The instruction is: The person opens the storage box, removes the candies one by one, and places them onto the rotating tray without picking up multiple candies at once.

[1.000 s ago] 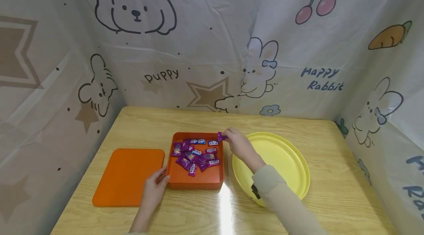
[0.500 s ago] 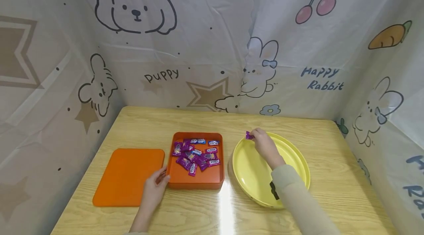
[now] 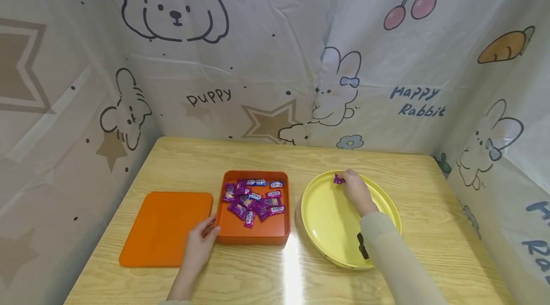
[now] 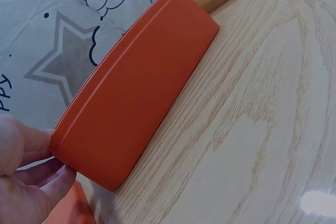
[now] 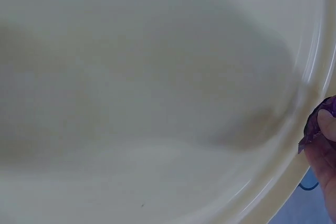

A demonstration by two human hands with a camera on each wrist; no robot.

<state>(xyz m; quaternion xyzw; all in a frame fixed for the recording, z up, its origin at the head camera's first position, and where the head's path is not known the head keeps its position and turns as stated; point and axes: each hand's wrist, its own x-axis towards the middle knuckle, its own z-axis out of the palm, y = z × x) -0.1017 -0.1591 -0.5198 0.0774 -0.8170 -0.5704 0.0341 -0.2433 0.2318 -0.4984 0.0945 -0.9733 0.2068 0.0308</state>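
My right hand (image 3: 357, 191) pinches a purple-wrapped candy (image 3: 338, 179) over the far side of a round yellow tray (image 3: 331, 228). In the right wrist view the shiny wrapper (image 5: 313, 124) sticks out between thumb and fingers, close to the tray's rim. My left hand (image 3: 201, 243) holds the near left corner of a square orange-red box (image 3: 253, 239). The left wrist view has thumb and fingers at that corner of the box wall (image 4: 131, 87). Inside the box lie several wrapped candies (image 3: 258, 205), purple, pink and blue. The tray's visible inside holds no candy.
A flat orange lid (image 3: 165, 228) lies on the wooden table (image 3: 240, 276) left of the box, close to my left forearm. A cloth curtain (image 3: 258, 57) printed with cartoons rises behind the table and at both sides. A dark strap (image 3: 363, 246) shows by my right sleeve.
My right hand has carried the purple candy from the box's far right corner rightward to over the yellow tray. The left hand has kept its place at the box.
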